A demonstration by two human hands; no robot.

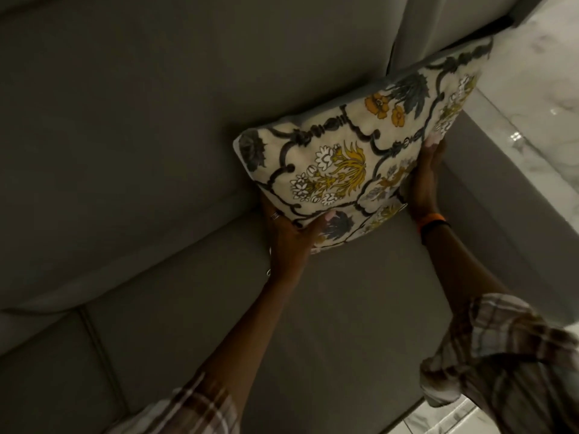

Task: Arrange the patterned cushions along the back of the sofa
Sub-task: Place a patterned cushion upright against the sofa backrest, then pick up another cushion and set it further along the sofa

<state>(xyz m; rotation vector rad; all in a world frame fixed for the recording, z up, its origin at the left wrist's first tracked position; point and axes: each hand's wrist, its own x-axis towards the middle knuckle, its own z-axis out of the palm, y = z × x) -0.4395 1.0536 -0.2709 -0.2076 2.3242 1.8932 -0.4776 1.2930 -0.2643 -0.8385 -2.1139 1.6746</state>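
Note:
A cream cushion (pixel 354 151) with dark vines and yellow and orange flowers leans against the grey sofa back (pixel 156 104), near the sofa's right end. My left hand (pixel 288 233) grips its lower left corner, thumb on the front face. Along the cushion's right edge, my right hand (pixel 423 180) holds it with the fingers reaching up the side. The cushion's bottom edge rests at the seam between the seat (pixel 313 308) and the back.
The sofa's right armrest (pixel 488 198) stands just beyond my right hand. White marble floor (pixel 539 89) lies past it on the right. The seat cushion seam (pixel 94 339) runs at the lower left. Plaid sleeves cover both forearms.

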